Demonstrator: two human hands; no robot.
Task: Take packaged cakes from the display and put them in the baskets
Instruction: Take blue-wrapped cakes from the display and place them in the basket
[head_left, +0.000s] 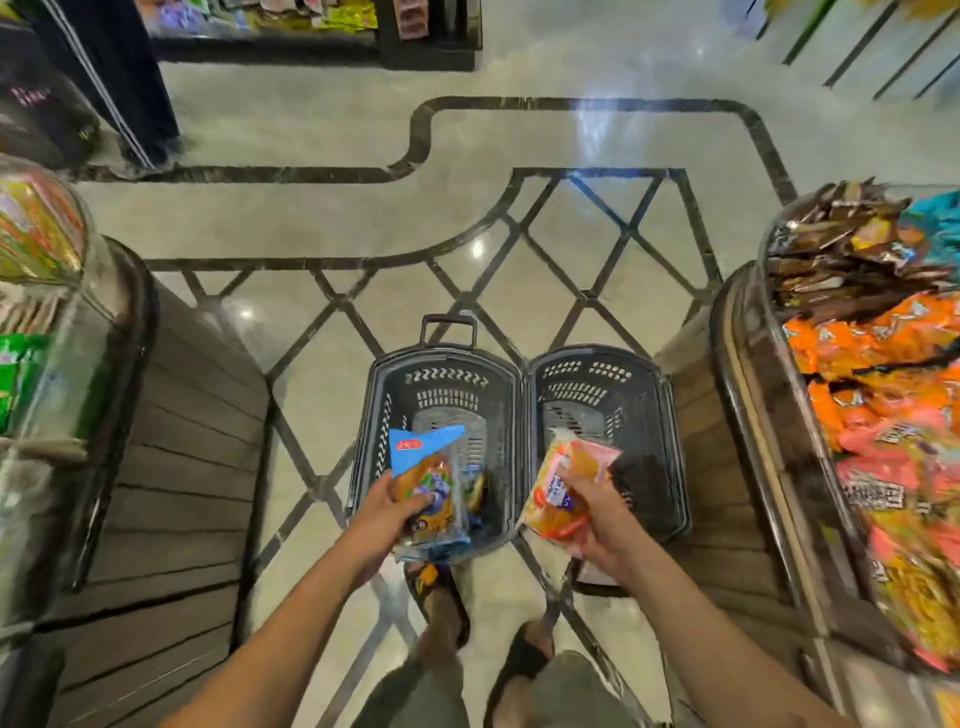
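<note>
— While the blue-wrapped cake (431, 493) is hanging over the left basket (441, 371), which hand is carrying it?
— Item 1: the left hand (387, 519) is gripping it, fingers curling round the wrapper's middle. Item 2: pink-and-yellow-wrapped cake (566, 488); the right hand (597, 519) is clasping its lower half, and it is hovering over the near left edge of the right basket (597, 364).
— Is anything lying inside?
— Item 3: one more packet (475, 491) is lying in the left basket, partly hiding under the blue one. Both dark baskets are standing side by side on the patterned floor (311, 218), rims touching.
— And surrounding stock?
— Item 4: right display bin (748, 395), holding orange packets (883, 374) and brown packets (841, 249). Item 5: left display bin (114, 322), contents blurring. Sandalled feet (441, 608) are standing just behind the baskets.
</note>
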